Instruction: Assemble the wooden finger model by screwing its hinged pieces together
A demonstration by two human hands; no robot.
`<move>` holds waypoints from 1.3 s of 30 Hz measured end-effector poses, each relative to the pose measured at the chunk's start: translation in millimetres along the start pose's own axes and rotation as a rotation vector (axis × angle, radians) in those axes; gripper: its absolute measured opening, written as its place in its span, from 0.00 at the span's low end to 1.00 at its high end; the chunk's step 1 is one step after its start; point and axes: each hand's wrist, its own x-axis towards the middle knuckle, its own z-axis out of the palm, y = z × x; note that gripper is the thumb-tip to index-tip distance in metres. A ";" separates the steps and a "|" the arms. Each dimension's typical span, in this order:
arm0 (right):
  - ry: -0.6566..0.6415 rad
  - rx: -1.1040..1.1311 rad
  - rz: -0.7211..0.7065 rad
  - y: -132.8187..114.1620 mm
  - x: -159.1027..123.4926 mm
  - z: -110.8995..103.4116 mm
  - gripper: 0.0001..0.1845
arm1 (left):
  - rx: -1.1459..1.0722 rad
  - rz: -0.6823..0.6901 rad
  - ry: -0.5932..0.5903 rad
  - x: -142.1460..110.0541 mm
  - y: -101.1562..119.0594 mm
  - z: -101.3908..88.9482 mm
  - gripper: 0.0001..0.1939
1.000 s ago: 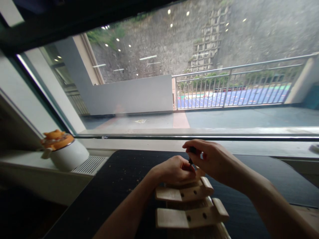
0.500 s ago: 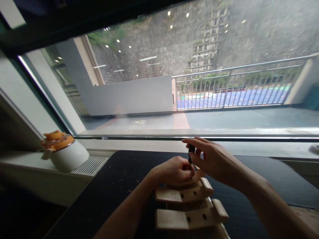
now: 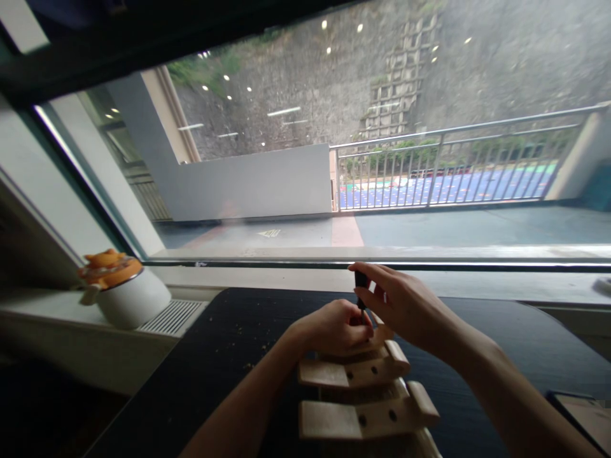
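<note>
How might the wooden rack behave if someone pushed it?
The wooden rack would probably feel stiff, since its slats look thick and solid. It seems unlikely to roll, given its flat, blocky parts.

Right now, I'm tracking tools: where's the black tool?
Right of centre in the head view, the black tool is in the right hand, its shaft by the left hand.

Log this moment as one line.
left hand: at far end of slatted wooden assembly | right hand: holding black-handled screwdriver, shaft down | beneath: black tabletop | windowsill: orange-lidded white pot
</note>
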 end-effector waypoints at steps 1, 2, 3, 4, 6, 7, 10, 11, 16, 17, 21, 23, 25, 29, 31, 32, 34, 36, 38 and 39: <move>-0.005 0.000 -0.010 -1.0 -0.7 -0.6 0.21 | -0.003 0.018 0.001 0.0 -0.2 -0.2 0.12; -0.009 0.004 -0.020 -2.1 -1.3 -1.0 0.22 | -0.006 0.038 0.000 0.1 -0.7 -0.3 0.12; -0.009 0.011 -0.026 -3.2 -1.9 -1.3 0.22 | -0.009 0.055 0.000 0.3 -1.4 -0.1 0.12; -0.007 0.020 -0.030 -4.1 -2.3 -1.2 0.22 | -0.011 0.067 -0.001 0.6 -2.1 0.2 0.12; -0.001 0.032 -0.032 -5.0 -2.3 -0.5 0.21 | -0.009 0.072 0.002 1.2 -3.6 1.0 0.12; -0.002 0.036 -0.029 -4.9 -2.1 0.0 0.21 | -0.007 0.069 0.006 1.4 -4.1 1.5 0.12; -0.007 0.030 -0.012 -2.7 -0.7 0.8 0.20 | -0.001 0.061 0.010 1.5 -4.4 2.4 0.12; -0.002 0.021 -0.004 -1.6 -0.3 0.9 0.20 | -0.003 0.056 0.011 1.3 -4.3 2.5 0.12; 0.029 -0.010 0.016 1.6 0.8 3.1 0.20 | -0.014 0.010 -0.008 0.7 -4.0 1.1 0.14; 0.027 -0.006 0.017 1.7 1.0 4.1 0.20 | -0.011 0.007 -0.012 0.7 -3.8 0.7 0.14; 0.016 0.004 0.011 0.7 1.5 6.8 0.18 | -0.010 0.026 -0.010 0.8 -2.5 -0.7 0.14; 0.012 0.008 0.009 -0.1 1.3 5.5 0.18 | -0.027 0.021 -0.017 0.7 -2.2 -0.5 0.14; 0.017 0.050 0.008 -1.3 0.9 2.7 0.18 | -0.045 0.005 -0.027 0.6 -2.4 0.3 0.14; 0.000 0.165 0.003 -2.9 0.4 -0.9 0.20 | -0.056 -0.006 -0.028 0.0 -2.6 1.2 0.15; -0.026 0.185 0.001 -2.5 0.7 -0.1 0.20 | -0.056 0.007 -0.029 -0.1 -2.3 0.9 0.15; -0.029 0.188 0.003 -2.1 0.9 0.6 0.19 | -0.054 0.011 -0.030 -0.1 -2.3 0.8 0.15; -0.017 0.184 0.012 -1.3 1.5 2.2 0.19 | -0.049 0.011 -0.032 0.2 -2.8 0.6 0.15; -0.006 0.153 0.024 -0.7 2.3 3.3 0.17 | -0.047 0.011 -0.027 0.7 -3.9 0.8 0.15; 0.000 0.114 0.040 -0.5 3.0 3.7 0.16 | -0.045 0.012 -0.026 1.1 -4.8 1.1 0.15; 0.002 0.100 0.049 -0.4 3.1 3.8 0.16 | -0.042 0.007 -0.028 1.2 -5.0 1.2 0.15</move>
